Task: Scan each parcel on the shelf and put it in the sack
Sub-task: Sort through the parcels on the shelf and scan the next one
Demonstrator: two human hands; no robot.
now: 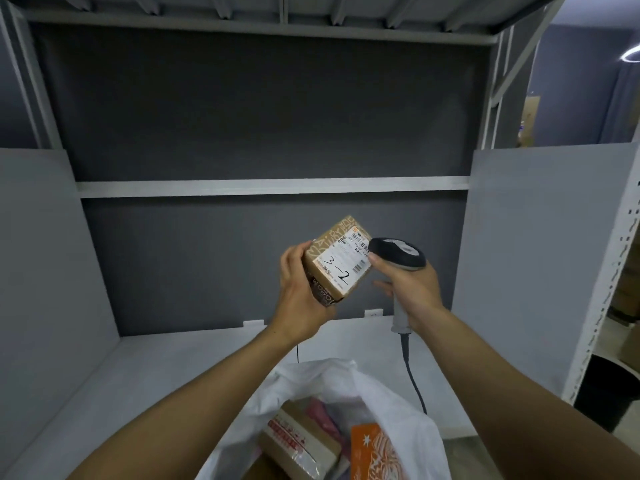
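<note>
The left hand (298, 289) grips the parcel (337, 259), label tilted toward three o'clock so the scanner (398, 254), clenched in the right hand (412, 292), reads it; the sack (398, 403) gapes at six o'clock, ready.

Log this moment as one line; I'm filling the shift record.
step: scanning | left hand: holds parcel, label up | right hand: scanner aimed at label | sack: open, parcels inside
</note>
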